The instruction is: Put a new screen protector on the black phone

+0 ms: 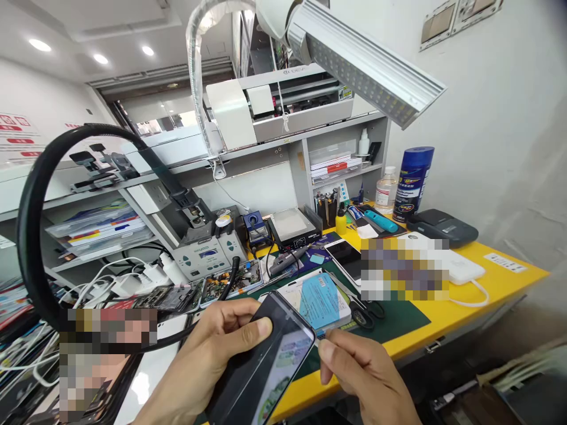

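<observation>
My left hand (212, 348) is closed around a dark smartphone (261, 360), its thumb lying across the glossy face. The phone is tilted and mirrors the surroundings. At its right edge, near the upper corner, my right hand (361, 372) has thumb and forefinger pinched together. Whatever sits between those fingertips is too small and hidden to name. Just beyond the phone lies a blue and white box (321, 301) on the green mat (405, 324). Black-handled scissors (363, 313) rest beside the box.
A white-framed phone (345, 260) lies farther back on the yellow table (500, 295). Behind stand a soldering station (208, 260), a blue spray can (414, 183) and a clear bottle (386, 190). An LED lamp (367, 65) hangs overhead. Cables and phone parts crowd the left.
</observation>
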A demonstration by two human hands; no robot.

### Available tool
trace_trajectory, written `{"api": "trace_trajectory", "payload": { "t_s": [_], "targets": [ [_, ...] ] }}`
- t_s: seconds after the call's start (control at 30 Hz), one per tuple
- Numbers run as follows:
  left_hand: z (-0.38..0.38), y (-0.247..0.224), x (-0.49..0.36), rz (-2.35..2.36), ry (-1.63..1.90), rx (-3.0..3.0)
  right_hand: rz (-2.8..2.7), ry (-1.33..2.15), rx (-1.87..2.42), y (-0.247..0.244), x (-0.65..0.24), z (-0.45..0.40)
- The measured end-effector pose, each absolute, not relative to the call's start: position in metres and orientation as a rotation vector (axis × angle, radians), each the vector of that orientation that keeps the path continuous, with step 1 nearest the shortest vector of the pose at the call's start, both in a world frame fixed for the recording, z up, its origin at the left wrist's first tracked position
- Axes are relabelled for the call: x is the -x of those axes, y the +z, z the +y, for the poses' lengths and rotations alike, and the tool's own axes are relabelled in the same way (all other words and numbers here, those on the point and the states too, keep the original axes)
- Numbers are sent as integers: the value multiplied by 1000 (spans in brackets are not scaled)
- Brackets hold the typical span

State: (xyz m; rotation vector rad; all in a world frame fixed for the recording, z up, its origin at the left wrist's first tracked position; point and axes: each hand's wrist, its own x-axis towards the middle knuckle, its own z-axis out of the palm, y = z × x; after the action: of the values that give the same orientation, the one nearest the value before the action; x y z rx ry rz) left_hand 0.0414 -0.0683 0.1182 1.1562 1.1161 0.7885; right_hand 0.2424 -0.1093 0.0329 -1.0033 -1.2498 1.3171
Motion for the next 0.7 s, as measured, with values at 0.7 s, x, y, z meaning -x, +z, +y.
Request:
{"api": "trace_trajectory", "payload": {
  "t_s": [0.7],
  "targets": [
    [-44,102,-62,1170,749,-1645,-944,1776,797,33,-253,-63]
  ]
}}
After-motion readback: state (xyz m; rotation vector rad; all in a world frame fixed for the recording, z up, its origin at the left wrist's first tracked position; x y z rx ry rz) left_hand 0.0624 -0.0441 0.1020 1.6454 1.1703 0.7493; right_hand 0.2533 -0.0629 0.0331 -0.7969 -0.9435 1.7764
